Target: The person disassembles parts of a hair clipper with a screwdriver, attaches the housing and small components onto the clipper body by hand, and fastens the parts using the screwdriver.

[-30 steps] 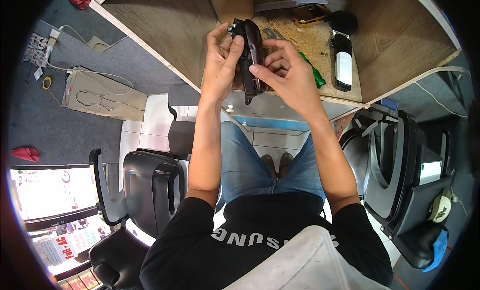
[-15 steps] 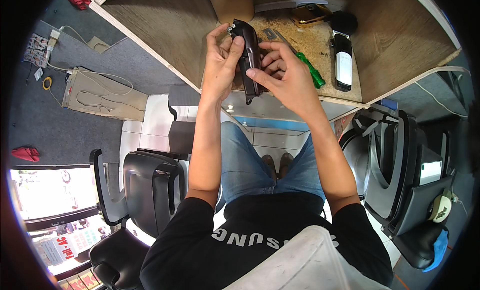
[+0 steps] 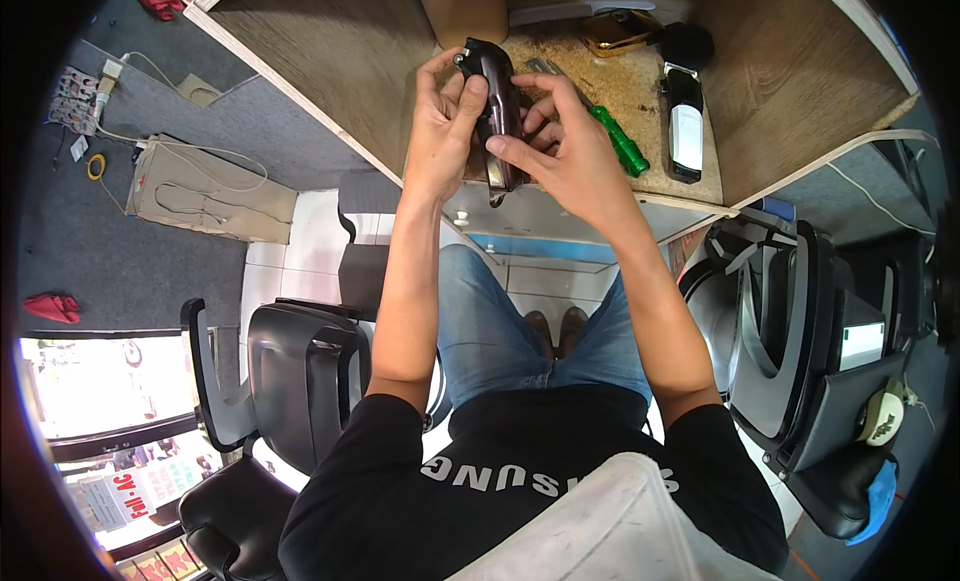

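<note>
Between my hands is a dark maroon hair clipper [image 3: 498, 106], its small silver lever at the upper left end. My left hand [image 3: 443, 121] grips its left side, thumb on top. My right hand [image 3: 565, 136] holds the clipper's right side, with the thumb on its lower part. Just right of my right fingers, a green-handled tool [image 3: 622, 143] lies on the speckled shelf [image 3: 655, 171]. A black and white clipper [image 3: 686, 126] rests farther right.
At the shelf's back are a gold clipper [image 3: 612, 31], a dark round brush [image 3: 688, 46] and a long pale blade-like item [image 3: 580, 11]. Wooden side walls [image 3: 320, 61] flank the shelf. Black chairs [image 3: 305, 366] stand at both sides.
The maroon cover has shifted left over the clipper's black body, which now shows less. My right hand has moved slightly left with it, and more of the green handle is visible.
</note>
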Available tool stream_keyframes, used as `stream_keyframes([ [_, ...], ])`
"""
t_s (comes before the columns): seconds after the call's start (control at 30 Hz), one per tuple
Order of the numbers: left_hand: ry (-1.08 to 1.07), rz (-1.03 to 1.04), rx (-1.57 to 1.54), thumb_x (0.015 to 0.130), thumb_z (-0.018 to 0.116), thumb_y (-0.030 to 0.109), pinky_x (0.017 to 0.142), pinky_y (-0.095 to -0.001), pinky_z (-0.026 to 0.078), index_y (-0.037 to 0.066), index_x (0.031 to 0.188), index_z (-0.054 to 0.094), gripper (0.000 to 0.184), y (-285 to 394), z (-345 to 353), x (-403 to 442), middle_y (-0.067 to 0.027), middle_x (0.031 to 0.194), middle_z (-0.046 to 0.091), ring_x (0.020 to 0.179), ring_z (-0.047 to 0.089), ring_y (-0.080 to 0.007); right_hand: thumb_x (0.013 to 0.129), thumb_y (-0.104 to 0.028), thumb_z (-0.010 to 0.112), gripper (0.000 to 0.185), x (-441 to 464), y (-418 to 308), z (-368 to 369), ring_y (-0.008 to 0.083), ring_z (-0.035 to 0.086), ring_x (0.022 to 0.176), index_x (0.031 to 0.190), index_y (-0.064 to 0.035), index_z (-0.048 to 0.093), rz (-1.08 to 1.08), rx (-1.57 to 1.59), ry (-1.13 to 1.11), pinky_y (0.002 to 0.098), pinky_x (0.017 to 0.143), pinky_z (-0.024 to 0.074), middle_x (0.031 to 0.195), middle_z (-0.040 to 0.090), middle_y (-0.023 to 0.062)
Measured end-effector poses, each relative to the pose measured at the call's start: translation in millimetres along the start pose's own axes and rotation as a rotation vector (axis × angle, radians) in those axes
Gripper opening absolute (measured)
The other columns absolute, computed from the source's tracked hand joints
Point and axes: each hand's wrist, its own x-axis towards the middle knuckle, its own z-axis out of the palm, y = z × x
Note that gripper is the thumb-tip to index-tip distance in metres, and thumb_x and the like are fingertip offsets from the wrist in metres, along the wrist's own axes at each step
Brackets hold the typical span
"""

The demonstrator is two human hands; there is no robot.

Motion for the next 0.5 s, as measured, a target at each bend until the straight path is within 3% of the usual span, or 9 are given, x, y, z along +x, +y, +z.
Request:
stream_keyframes([
  [0.17, 0.009, -0.088, -0.002, 0.113, 0.058, 0.036, 0.081, -0.0323, 0.064, 0.0, 0.152, 0.033, 0.058, -5, -11, 1, -0.019, 0.122, 0.07, 0.095, 0.075, -0.0211, 0.092, -0.038, 0.085, 0.062, 2, 0, -2, 0.0199, 0.072, 0.081, 0.143, -0.011, 0.061, -0.124, -0.107, -0.006, 0.0361, 0.073, 0.0577, 0.096, 0.069, 0.0081],
  [0.27, -0.008, -0.168, -0.191, 0.115, 0.051, 0.041, 0.08, -0.0321, 0.064, 0.0, 0.15, 0.038, 0.056, 10, 1, -1, -0.0189, 0.119, 0.07, 0.09, 0.075, -0.0228, 0.098, -0.039, 0.078, 0.058, 2, 4, 4, 0.0235, 0.074, 0.086, 0.147, -0.0145, 0.06, -0.275, -0.159, 0.067, 0.0379, 0.075, 0.0584, 0.102, 0.069, 0.0096],
  [0.37, 0.009, -0.21, -0.398, 0.115, 0.048, 0.044, 0.072, -0.0317, 0.063, -0.001, 0.144, 0.045, 0.053, 16, 15, -5, -0.0187, 0.11, 0.071, 0.081, 0.074, -0.0237, 0.101, -0.039, 0.073, 0.055, -7, -11, -1, 0.0268, 0.076, 0.091, 0.15, -0.017, 0.06, -0.165, -0.274, -0.04, 0.0394, 0.078, 0.0592, 0.112, 0.071, 0.0114],
  [0.4, 0.02, -0.23, -0.353, 0.114, 0.053, 0.04, 0.062, -0.0307, 0.06, 0.001, 0.134, 0.051, 0.044, 15, 15, -7, -0.0173, 0.099, 0.072, 0.077, 0.072, -0.0216, 0.1, -0.041, 0.074, 0.06, -8, -14, -2, 0.0298, 0.077, 0.093, 0.152, -0.0177, 0.056, -0.112, -0.349, -0.098, 0.0422, 0.078, 0.0602, 0.115, 0.072, 0.0141],
  [0.5, 0.012, -0.134, -0.14, 0.112, 0.058, 0.037, 0.057, -0.0307, 0.057, 0.004, 0.126, 0.052, 0.036, 8, 9, -8, -0.015, 0.09, 0.07, 0.073, 0.07, -0.0195, 0.098, -0.046, 0.075, 0.067, -11, -7, 6, 0.0334, 0.078, 0.088, 0.154, -0.017, 0.05, -0.16, -0.286, -0.031, 0.0455, 0.074, 0.0594, 0.106, 0.075, 0.0157],
])
